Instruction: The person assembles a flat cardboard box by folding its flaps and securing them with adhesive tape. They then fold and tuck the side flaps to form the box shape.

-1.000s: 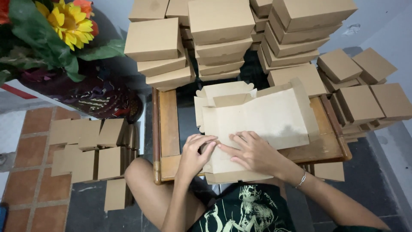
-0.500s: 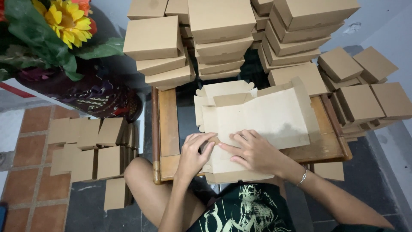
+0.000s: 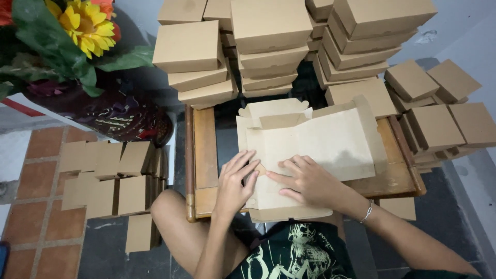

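A flat brown cardboard box blank (image 3: 315, 142) lies unfolded on a small wooden table (image 3: 204, 150). Its far flaps stand partly raised. My left hand (image 3: 233, 183) presses flat on the blank's near left part, fingers spread. My right hand (image 3: 309, 181) rests on the blank beside it, fingers pointing left and touching the left hand's fingertips over a fold. A thin bracelet (image 3: 367, 212) sits on my right wrist. Neither hand grips anything.
Stacks of folded brown boxes (image 3: 268, 46) rise behind the table and more boxes (image 3: 444, 119) pile at the right. Flat blanks (image 3: 108, 178) lie on the tiled floor at left. A flower pot with a sunflower (image 3: 85, 26) stands at far left.
Both hands stay pressed on the blank; the fingers have shifted slightly along the fold. The view has barely moved.
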